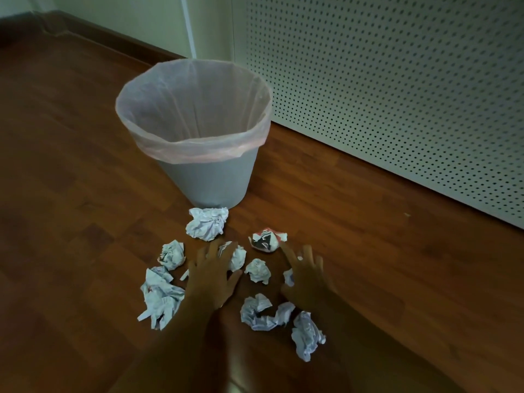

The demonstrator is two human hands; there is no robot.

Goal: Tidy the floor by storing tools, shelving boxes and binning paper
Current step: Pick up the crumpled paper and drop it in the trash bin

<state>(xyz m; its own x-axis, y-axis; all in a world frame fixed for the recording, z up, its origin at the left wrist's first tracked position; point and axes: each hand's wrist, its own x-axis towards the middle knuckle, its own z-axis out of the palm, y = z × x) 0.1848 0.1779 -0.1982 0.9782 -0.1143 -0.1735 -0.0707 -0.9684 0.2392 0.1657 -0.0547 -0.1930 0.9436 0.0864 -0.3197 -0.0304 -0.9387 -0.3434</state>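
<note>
Down on the floor (71, 194), my left hand (211, 275) lay spread over a paper ball (236, 256), fingers straight, gripping nothing yet. My right hand (307, 276) was open too, fingers fanned above another wad (288, 277). Around them, loose balls sat scattered, well apart. Beyond stood the bin (209, 177), lined, looking empty. Risk as I judged it: grabbing several at once could spill some, and a careless toss could miss the rim.
</note>
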